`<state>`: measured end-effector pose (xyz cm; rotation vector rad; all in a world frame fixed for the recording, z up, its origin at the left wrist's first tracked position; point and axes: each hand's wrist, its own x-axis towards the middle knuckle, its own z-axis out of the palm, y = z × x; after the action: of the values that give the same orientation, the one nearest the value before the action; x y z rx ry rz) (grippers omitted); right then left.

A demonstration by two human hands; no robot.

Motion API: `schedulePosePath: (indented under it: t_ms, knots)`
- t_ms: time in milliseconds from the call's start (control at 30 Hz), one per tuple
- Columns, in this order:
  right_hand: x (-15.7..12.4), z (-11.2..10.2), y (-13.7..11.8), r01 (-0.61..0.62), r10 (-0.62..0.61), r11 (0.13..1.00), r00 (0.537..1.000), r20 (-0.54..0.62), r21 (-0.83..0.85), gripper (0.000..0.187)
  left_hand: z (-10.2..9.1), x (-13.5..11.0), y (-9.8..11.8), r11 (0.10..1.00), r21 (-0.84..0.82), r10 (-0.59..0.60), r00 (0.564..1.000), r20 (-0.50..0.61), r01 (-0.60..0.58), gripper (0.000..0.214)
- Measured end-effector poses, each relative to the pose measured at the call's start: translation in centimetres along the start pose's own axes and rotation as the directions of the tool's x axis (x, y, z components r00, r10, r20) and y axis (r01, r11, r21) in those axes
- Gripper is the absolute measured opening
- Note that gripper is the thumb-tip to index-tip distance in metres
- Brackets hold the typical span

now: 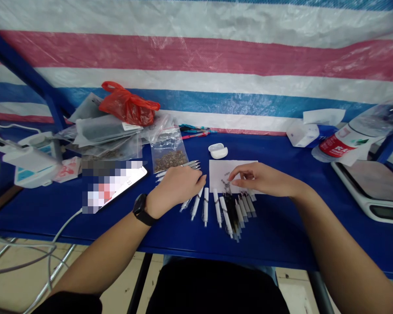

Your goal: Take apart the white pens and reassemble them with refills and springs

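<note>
Parts (227, 174), small and blurred, lie on white paper (216, 168); we judge picking the step in hand. The right hand (263, 178) curls over them; the left hand (178, 185), leftward, bends beside white pens (205, 207). We cannot tell if either grips. Next calls for a fine pinch.

Two hands (178, 187) — perhaps five pen barrels (205, 207)

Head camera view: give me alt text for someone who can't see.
A person's right hand is at small metallic pieces on a white sheet, the left hand beside white pen parts on a blue table. Beyond lies a clear bag of brownish bits; a phone is at left, a bottle and scale at right.
</note>
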<state>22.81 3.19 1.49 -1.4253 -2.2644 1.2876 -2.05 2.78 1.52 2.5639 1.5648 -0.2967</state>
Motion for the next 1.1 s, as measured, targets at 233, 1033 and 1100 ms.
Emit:
schedulePosePath:
  t_ms: [233, 1033, 1100]
  knots:
    - [-0.3, 0.4, -1.0, 0.036, -0.03, 0.997, 0.996, 0.079, -0.075, 0.034, 0.6, 0.2, -0.1, 0.996, 0.004, 0.088, 0.979, -0.182, -0.089, 0.044]
    - [-0.4, 0.3, -0.9, 0.017, -0.006, 0.982, 0.998, 0.061, -0.188, 0.036, 1.4, 0.6, 0.9, 0.818, 0.03, 0.561, 0.787, -0.257, -0.574, 0.03]
    - [-0.4, 0.4, -0.8, 0.018, -0.008, 0.982, 0.999, 0.05, -0.188, 0.036, 1.4, 0.6, 0.6, 0.817, 0.045, 0.564, 0.782, -0.266, -0.574, 0.03]
